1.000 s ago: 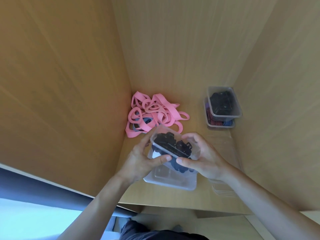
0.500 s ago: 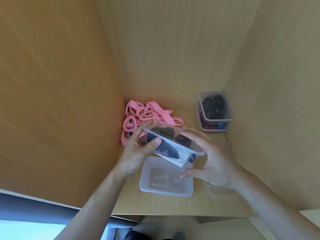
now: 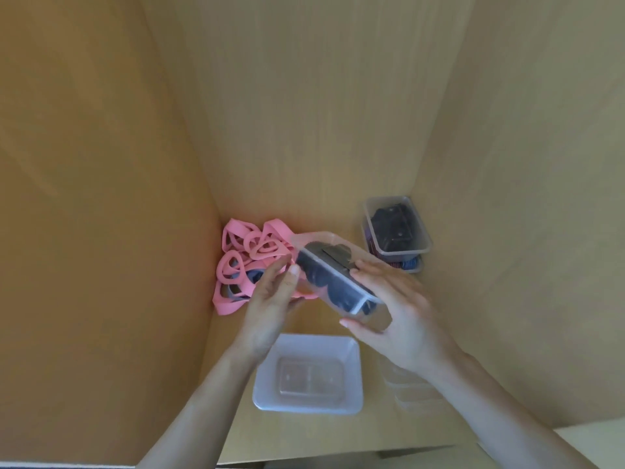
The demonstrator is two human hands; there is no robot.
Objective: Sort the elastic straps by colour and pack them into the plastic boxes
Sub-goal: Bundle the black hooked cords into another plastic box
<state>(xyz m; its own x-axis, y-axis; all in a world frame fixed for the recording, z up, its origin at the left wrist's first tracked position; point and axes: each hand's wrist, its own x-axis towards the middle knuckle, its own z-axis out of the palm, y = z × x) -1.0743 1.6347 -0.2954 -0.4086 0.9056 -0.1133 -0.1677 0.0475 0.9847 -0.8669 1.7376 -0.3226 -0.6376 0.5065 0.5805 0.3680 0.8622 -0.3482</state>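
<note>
We look down as two bare hands hold a lidded clear plastic box [image 3: 338, 262] tilted in the air above the surface [image 3: 321, 431]. The right hand [image 3: 402, 319] grips its near end, thumb beneath and fingers laid across the lid. The left hand [image 3: 270, 299] touches the box's left side with fingers almost straight. The surface is pale wood, shut in on three sides by wooden panels [image 3: 101, 198] of the same tone. The held box is packed with black straps [image 3: 318, 279] that press dark against its clear walls. Behind it, in the left corner, a loose heap of pink straps [image 3: 250, 252] lies on the surface, a dark strap [image 3: 254, 275] half buried in it. Below the hands stands an open box [image 3: 353, 377]. In the right corner two more boxes are stacked: the upper box [image 3: 397, 228] holds dark straps, the lower box [image 3: 411, 265] red and blue ones.
</note>
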